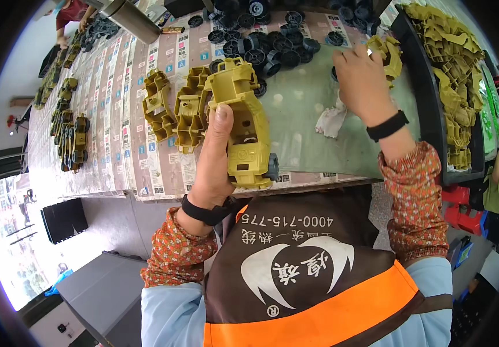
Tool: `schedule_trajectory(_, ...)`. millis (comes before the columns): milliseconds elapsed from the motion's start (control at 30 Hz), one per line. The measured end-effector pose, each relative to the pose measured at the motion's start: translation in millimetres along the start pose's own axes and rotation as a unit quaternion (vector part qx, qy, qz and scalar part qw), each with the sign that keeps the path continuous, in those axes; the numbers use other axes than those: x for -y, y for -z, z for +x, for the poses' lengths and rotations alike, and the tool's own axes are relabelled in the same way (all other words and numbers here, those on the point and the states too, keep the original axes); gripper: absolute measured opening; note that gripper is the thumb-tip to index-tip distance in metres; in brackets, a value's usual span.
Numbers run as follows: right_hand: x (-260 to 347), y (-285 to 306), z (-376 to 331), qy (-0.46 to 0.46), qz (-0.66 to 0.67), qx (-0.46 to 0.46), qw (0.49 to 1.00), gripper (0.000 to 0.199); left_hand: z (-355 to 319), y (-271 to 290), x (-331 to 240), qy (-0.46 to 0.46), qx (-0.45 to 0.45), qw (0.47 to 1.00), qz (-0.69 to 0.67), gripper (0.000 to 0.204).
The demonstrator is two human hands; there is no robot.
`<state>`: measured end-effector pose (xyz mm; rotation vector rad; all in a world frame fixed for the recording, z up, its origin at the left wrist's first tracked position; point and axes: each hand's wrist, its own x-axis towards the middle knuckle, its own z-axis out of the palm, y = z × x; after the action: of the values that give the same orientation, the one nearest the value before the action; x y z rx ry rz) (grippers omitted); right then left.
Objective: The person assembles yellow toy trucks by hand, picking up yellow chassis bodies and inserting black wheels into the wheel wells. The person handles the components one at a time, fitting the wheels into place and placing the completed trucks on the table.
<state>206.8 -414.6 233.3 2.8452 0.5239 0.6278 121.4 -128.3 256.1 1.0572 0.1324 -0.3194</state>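
My left hand [210,165] is closed around an olive-yellow plastic toy car body [248,136], held tilted above the table's near edge. A dark grey wheel [272,166] sits on the body's lower right side. To its left, two more olive-yellow car bodies [158,107] lie on the table. Farther right, my right hand [362,84] is over the green mat with curled fingers; what they grip, if anything, is hidden. Beside those fingers is another olive-yellow plastic part [391,55]. A crumpled white cloth [331,120] lies below that hand.
Black wheels [284,46] are heaped at the back middle. A steel flask [131,20] stands at the back left. Rows of car bodies with wheels [73,144] line the left side. On the right, a black bin [417,87] holds many olive-yellow parts. Other people are at the edges.
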Motion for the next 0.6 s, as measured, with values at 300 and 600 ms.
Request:
schedule_trajectory(300,11,-4,8,-0.025,0.2,0.002,0.979,0.009,9,10,-3,-0.006,0.026,1.0,-0.015,0.06)
schedule_trajectory(600,104,49,10,-0.241,0.754,0.015,0.611,0.017,5,-8,-2,-0.07,0.013,0.996,0.047,0.073)
